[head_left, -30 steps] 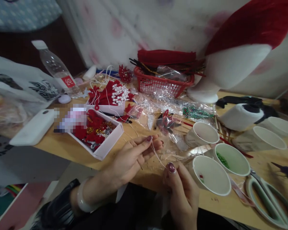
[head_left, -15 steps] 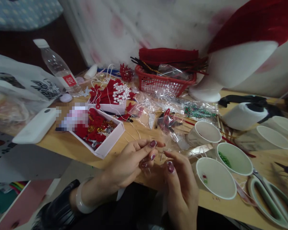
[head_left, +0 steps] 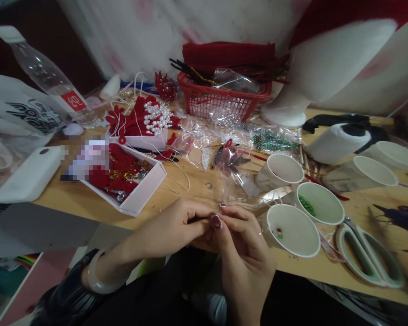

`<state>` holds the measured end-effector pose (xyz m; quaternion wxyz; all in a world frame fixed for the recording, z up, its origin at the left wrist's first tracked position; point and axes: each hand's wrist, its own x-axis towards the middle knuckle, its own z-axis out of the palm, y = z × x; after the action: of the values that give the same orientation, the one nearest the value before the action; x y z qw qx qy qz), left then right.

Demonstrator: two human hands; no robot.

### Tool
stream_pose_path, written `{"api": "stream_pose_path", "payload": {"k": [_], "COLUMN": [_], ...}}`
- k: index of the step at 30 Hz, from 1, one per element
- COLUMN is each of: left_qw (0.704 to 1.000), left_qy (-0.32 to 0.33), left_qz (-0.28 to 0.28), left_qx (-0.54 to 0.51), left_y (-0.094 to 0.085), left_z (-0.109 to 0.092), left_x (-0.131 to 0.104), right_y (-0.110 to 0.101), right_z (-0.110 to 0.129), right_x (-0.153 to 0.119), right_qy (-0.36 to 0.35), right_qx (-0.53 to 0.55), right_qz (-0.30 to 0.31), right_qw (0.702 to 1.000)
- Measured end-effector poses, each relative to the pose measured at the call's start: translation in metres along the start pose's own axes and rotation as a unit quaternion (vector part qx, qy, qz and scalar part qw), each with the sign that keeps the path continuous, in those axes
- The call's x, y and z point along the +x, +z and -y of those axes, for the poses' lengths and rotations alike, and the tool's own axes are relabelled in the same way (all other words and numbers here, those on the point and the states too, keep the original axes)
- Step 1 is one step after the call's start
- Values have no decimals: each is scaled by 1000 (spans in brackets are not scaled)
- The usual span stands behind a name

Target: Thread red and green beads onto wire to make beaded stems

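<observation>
My left hand (head_left: 177, 228) reaches in from the left, its fingers pinched together. The fingertips of my right hand (head_left: 243, 253) are closed against it, right at the table's front edge. Whatever lies between the fingers is too small and too covered to make out. Close to my right hand stands a paper cup (head_left: 292, 231) with a few small red and green beads in it. Another paper cup (head_left: 321, 203) behind it holds green beads. A clear plastic bag (head_left: 236, 188) lies just beyond my fingertips.
A pink-white box (head_left: 141, 190) of red and gold ornaments stands at left, near a white phone (head_left: 29, 174) and a plastic bottle (head_left: 51, 81). A red basket (head_left: 221, 97) and a white mannequin head (head_left: 340, 68) stand behind. Scissors (head_left: 367, 258) lie at right.
My hands, apart half a second ago with a thin strand near the right fingertips, have come together and now touch. The camera view has shifted, moving the table things left and up.
</observation>
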<state>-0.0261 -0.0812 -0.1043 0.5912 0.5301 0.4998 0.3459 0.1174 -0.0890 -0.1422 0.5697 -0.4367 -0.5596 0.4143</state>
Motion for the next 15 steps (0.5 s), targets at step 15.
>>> {"api": "stream_pose_path", "payload": {"k": [15], "left_qw": [916], "left_qy": [174], "left_qz": [-226], "left_qx": [284], "left_y": [-16], "left_z": [13], "left_x": [10], "right_y": [3], "right_z": [24], "right_x": [-11], "right_qy": [-124], "right_qx": [90], "right_qz": [-93], "right_qw": [984]}}
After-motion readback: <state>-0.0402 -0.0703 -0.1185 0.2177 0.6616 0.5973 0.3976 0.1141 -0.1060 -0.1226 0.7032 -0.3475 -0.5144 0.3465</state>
